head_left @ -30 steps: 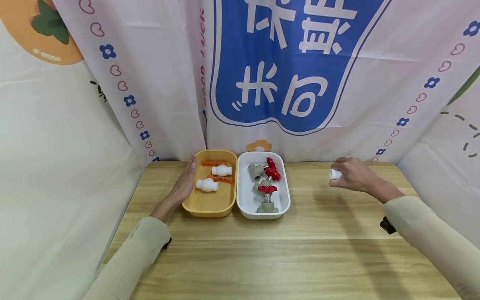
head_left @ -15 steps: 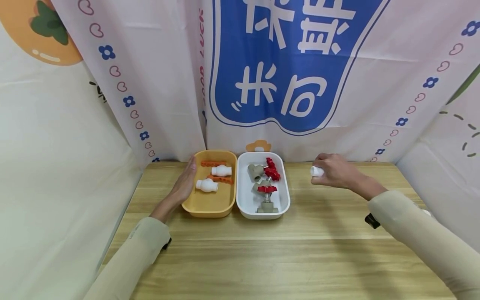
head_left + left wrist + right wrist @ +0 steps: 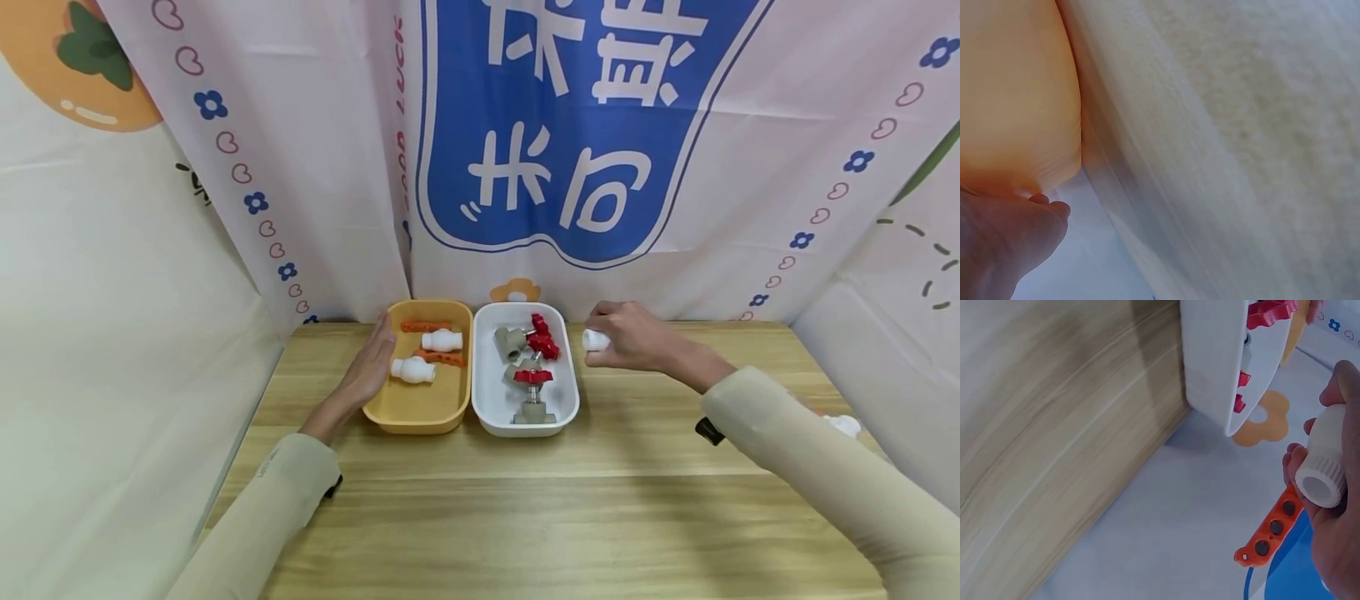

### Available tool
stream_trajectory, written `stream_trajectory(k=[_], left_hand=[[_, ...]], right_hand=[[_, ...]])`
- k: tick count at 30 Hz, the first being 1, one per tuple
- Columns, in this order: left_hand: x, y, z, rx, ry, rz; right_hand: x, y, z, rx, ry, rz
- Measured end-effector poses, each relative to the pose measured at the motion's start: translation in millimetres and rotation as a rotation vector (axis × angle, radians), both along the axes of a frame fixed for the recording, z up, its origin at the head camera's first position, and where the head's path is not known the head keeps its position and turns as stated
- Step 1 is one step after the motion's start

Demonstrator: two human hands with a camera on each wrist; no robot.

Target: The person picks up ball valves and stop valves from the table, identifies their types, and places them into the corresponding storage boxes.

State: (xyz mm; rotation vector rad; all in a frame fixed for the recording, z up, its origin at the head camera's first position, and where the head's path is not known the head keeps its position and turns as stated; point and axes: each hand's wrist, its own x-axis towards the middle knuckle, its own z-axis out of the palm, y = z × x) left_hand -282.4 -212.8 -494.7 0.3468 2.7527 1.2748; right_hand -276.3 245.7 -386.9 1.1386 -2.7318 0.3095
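My right hand grips a white plastic ball valve just right of the white bin, above the table. Its ribbed end and orange lever handle stick out of the fist in the right wrist view. My left hand rests with straight fingers along the left side of the yellow bin. Inside that bin lie two white ball valves with orange handles. Beside it, the white bin holds three grey-green valves with red handwheels.
A further white valve with a bit of orange lies at the table's right edge, partly hidden by my right sleeve. Both bins stand side by side near the back of the wooden table, before a printed cloth.
My right hand has moved left with the white ball valve, coming close to the white bin. The valve at the table's right edge has come into sight. My left hand has stayed put.
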Motion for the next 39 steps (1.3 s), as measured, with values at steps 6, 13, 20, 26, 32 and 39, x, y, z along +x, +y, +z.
stream_trajectory(k=[6,13,20,26,32,39], left_hand=[[-0.1,-1,-0.1,-0.009,0.003,0.001],[0.4,0,0.9,-0.009,-0.003,0.009],[0.4,0,1.3,-0.010,0.006,0.006],[-0.2,1,1.1,-0.011,0.012,0.001],[-0.1,0,0.3,-0.008,0.013,0.002],[-0.7,0,-0.3,0.004,0.006,0.008]], right_hand=[[-1.9,-21,6.2,-0.015,0.014,0.062],[-2.2,-52,13.2,-0.037,-0.052,0.087],[-3.1,-83,19.9,-0.057,-0.063,0.131],[-4.6,-107,23.4,-0.038,-0.060,0.174],[-6.5,-133,27.0,-0.016,-0.079,0.207],[-9.0,-164,28.0,-0.006,-0.102,0.232]])
